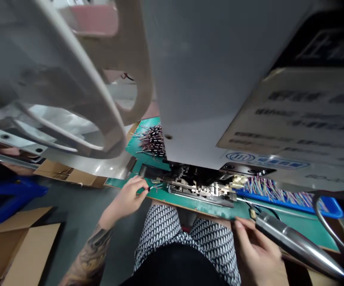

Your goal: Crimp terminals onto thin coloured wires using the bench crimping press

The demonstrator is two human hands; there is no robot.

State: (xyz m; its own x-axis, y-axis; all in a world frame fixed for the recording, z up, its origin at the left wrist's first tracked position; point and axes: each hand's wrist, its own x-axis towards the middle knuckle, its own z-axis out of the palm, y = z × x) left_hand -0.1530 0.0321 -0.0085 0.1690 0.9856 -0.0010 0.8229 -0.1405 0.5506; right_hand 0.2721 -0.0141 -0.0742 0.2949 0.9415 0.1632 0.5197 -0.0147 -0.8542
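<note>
My left hand pinches a short wire piece between thumb and forefinger. The piece has a dark end, and several thin wire ends fan out from it toward the machine. It is held over the green table edge, just left of the metal feed mechanism under the grey machine. My right hand is at the table's front edge, below a silver metal cylinder. Its thumb and forefinger come together at the tips; whether anything is between them I cannot make out.
Many dark-ended wire pieces lie heaped on the green table behind the mechanism. A blue tray at right holds many coloured wires. A clear plastic guard hangs at upper left. An open cardboard box and a blue container stand at left.
</note>
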